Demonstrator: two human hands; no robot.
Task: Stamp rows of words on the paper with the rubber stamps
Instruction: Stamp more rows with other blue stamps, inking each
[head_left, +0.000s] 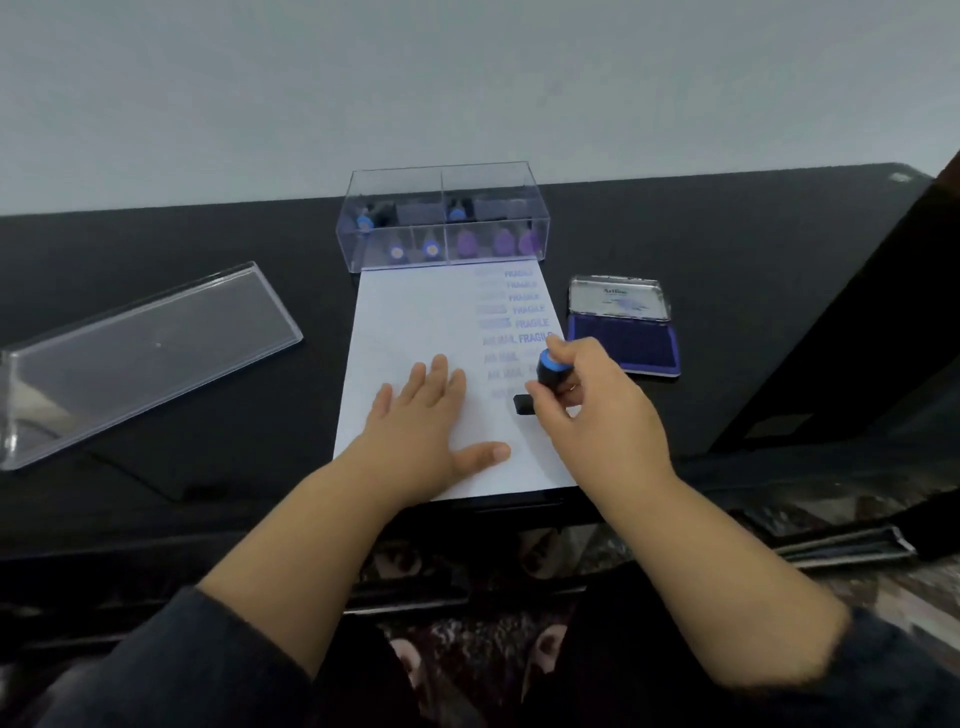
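Note:
A white sheet of paper (415, 322) lies on the black table, with blue rows reading FRAGILE and AIR MAIL down its right side. My left hand (421, 421) rests flat on the sheet's lower middle, fingers spread. My right hand (592, 410) grips a black rubber stamp with a blue top (551, 370), whose black base sits on or just above the paper's right part, below the printed rows. An open blue ink pad (623, 340) lies right of the paper.
A clear plastic box (441, 215) holding several blue- and purple-topped stamps stands at the paper's far edge. Its clear lid (135, 358) lies to the left. The black table (753, 291) ends just below the paper. A dark slanted object (852, 312) stands at right.

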